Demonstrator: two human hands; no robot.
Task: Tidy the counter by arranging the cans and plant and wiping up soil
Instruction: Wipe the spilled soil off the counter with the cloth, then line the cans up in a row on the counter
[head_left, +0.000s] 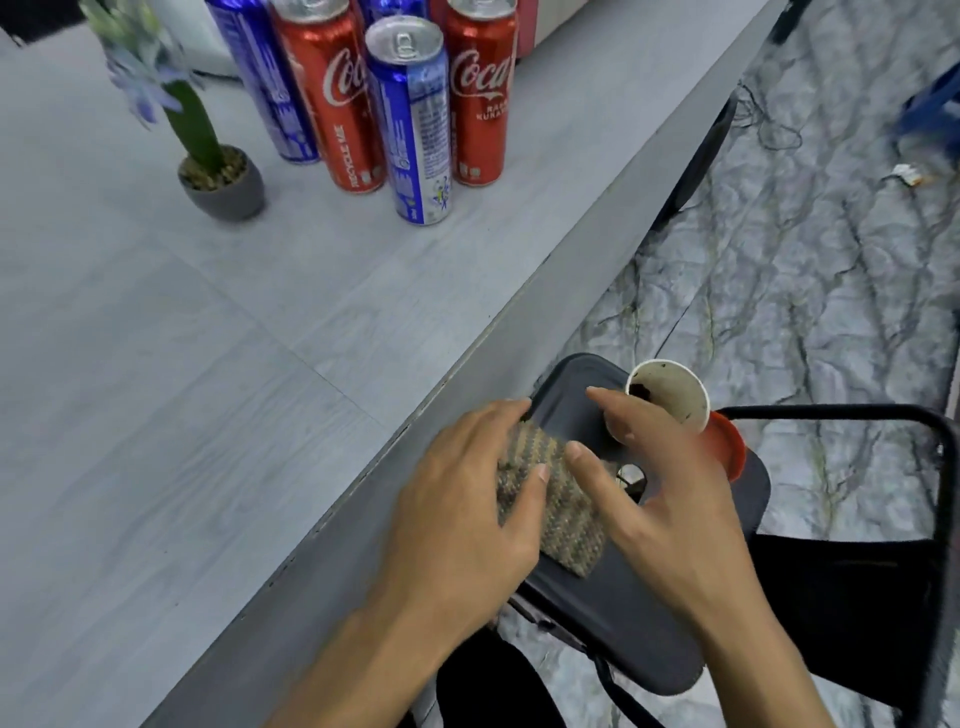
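Woven cloth (563, 525), brown-green stripes, folded flat, gripped by left fingers (535, 486), thumb on top; right fingers (597, 473) touching its right edge. Held off tabletop (208, 389) edge. Paper cup (675, 400), upright, dark soil specks inside, just beyond right fingers. Slim cans, upright, packed close, well beyond fingers toward far-left: front blue can (415, 130), left red can (337, 104), right red can (480, 104), rear blue can (265, 83). Plant (221, 179), grey pot w/ pebbles, green stem, pale blue flowers, upright, just left of cans, not touching.

Even cool light; wide-angle bending and blur toward edges.
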